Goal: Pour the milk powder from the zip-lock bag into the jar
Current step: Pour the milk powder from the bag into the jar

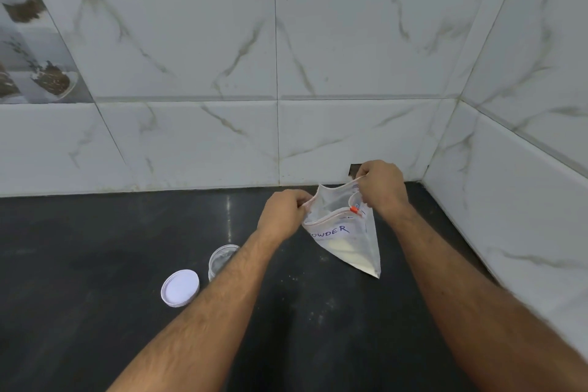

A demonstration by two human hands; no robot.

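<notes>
powder sits low in the zip-lock bag point(345, 240), so pouring looks not yet begun. left hand point(281, 212) pinches the near-left edge of the bag's mouth and right hand point(381, 189) pinches the far-right edge, spreading it wide; the orange slider point(353, 209) sits at the right end of the zip. bag hangs above the dark counter point(95, 248), near the tiled corner. jar point(221, 259) stands open to the left, partly hidden by the left forearm, with its white lid point(180, 288) lying just beside it. what's left, i'd say: carry the bag over, tip a corner into the jar. nothing blocks the way except that forearm.
</notes>
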